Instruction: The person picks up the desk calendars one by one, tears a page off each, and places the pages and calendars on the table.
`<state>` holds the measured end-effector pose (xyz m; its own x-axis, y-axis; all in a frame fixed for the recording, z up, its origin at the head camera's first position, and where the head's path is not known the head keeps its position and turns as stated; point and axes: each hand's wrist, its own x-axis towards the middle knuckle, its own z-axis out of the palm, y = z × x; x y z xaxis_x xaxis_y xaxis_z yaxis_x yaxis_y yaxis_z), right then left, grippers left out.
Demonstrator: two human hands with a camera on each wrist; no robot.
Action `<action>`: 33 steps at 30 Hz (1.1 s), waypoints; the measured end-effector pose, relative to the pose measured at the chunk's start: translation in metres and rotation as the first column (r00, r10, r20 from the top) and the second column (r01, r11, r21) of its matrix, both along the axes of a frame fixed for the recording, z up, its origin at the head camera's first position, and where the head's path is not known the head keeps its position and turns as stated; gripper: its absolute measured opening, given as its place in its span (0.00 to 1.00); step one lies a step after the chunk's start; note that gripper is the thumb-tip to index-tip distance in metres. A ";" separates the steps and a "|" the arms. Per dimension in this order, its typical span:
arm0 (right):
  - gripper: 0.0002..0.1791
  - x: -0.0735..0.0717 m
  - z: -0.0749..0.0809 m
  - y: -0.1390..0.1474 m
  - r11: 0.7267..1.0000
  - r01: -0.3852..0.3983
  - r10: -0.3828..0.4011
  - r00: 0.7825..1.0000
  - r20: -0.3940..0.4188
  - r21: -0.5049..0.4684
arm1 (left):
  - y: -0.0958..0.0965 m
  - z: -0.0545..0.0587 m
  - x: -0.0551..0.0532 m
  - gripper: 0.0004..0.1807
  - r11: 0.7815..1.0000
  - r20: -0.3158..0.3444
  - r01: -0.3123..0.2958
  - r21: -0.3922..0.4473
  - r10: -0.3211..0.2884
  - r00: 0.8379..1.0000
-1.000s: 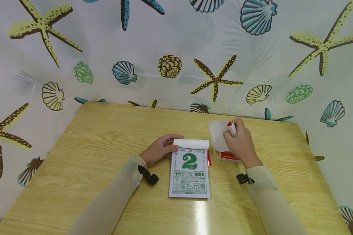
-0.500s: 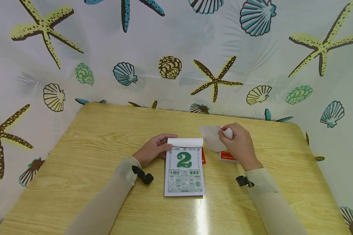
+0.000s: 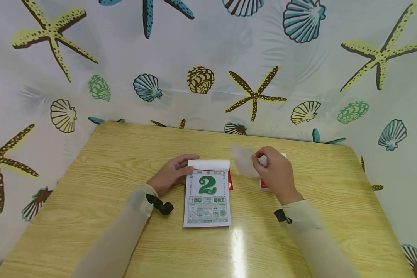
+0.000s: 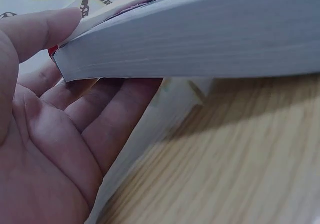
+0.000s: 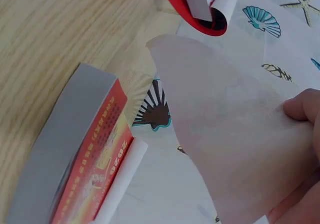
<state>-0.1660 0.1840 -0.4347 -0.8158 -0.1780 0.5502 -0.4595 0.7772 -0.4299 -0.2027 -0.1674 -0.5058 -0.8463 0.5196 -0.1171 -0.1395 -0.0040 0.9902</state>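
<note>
My left hand [image 3: 168, 173] grips a thick tear-off calendar [image 3: 208, 193] at its top left corner. A large green 2 is printed on its front page, and a white rolled strip [image 3: 208, 165] crosses the top. In the left wrist view, the thumb lies over the page block [image 4: 190, 44] and the fingers reach beneath it, above the tabletop. My right hand [image 3: 278, 173] pinches a thin, loose sheet of paper [image 3: 243, 158] between thumb and fingers. This sheet [image 5: 225, 119] hangs slightly curved in the right wrist view, its printing faint from behind.
A second thick block with a red cover [image 5: 92, 164], marked 2020, lies on the table below my right hand, partly hidden by it in the head view. The wooden table [image 3: 125, 143] meets a white curtain [image 3: 180, 46] printed with shells and starfish.
My left hand has moved to the left and slightly away with the calendar. The right hand has shifted a little left and turned, keeping hold of the sheet.
</note>
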 end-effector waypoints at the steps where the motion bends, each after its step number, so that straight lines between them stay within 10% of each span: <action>1: 0.05 0.000 -0.001 -0.002 0.999 -0.012 0.014 0.999 -0.042 0.038 | -0.002 0.000 0.000 0.31 1.000 -0.002 -0.004 -0.002 0.004 1.000; 10: 0.12 0.004 -0.005 -0.016 0.968 -0.066 0.103 0.985 -0.141 0.241 | -0.018 -0.002 -0.005 0.31 0.999 -0.008 -0.039 -0.029 0.039 0.999; 33: 0.16 0.026 -0.038 -0.047 0.850 -0.193 0.084 0.968 0.236 0.491 | -0.025 0.000 -0.005 0.28 0.995 0.022 -0.099 -0.030 0.100 0.995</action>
<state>-0.1397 0.1366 -0.4723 -0.8431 -0.5060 0.1817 -0.5265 0.8456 -0.0879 -0.2079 -0.1921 -0.5055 -0.8905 0.4290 -0.1514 -0.1634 0.0091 0.9865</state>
